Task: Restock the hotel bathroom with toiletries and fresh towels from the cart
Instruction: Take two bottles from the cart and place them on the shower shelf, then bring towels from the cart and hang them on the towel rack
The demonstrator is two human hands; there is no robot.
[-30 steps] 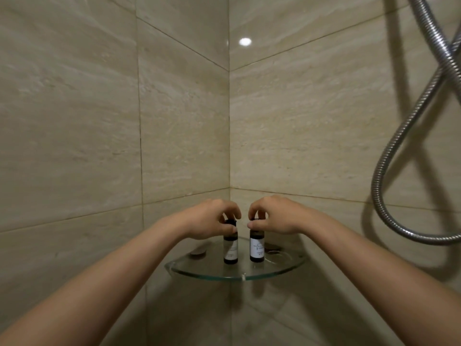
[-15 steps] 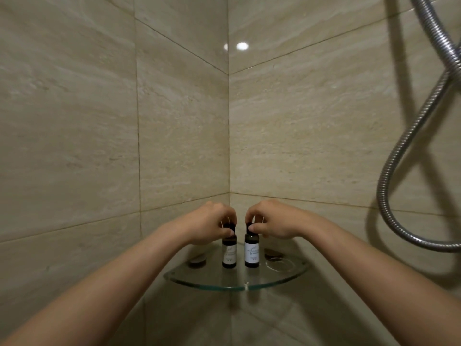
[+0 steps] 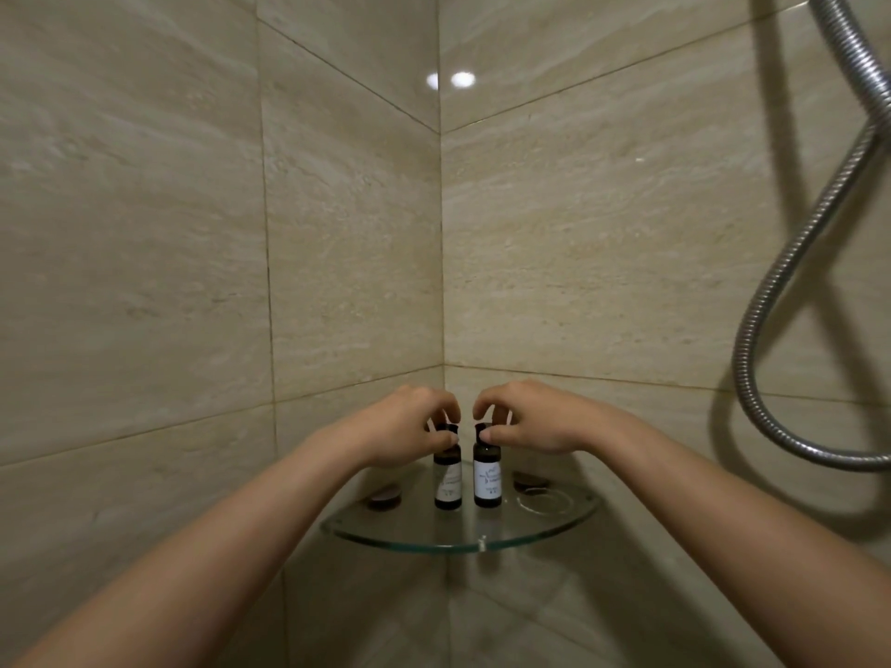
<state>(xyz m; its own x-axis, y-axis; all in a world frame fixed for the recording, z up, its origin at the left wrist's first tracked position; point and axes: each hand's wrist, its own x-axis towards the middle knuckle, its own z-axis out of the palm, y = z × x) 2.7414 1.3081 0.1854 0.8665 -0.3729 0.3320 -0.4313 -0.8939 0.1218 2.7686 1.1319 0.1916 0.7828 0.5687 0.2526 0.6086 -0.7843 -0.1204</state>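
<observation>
Two small dark toiletry bottles with white labels stand upright side by side on a glass corner shelf (image 3: 410, 535) in the shower corner. My left hand (image 3: 410, 429) pinches the cap of the left bottle (image 3: 447, 484). My right hand (image 3: 523, 421) pinches the cap of the right bottle (image 3: 487, 477). Both bottles rest on the glass, a small gap apart. Their caps are mostly hidden by my fingers.
Beige stone tile walls meet in the corner behind the shelf. A metal shower hose (image 3: 771, 282) loops down the right wall. Round shelf mounts sit at the left (image 3: 384, 496) and right (image 3: 530, 479) of the glass.
The bottles stay standing on the shelf with my hands on their caps. The bottles sit a little closer to each other than a second ago; the view has shifted slightly.
</observation>
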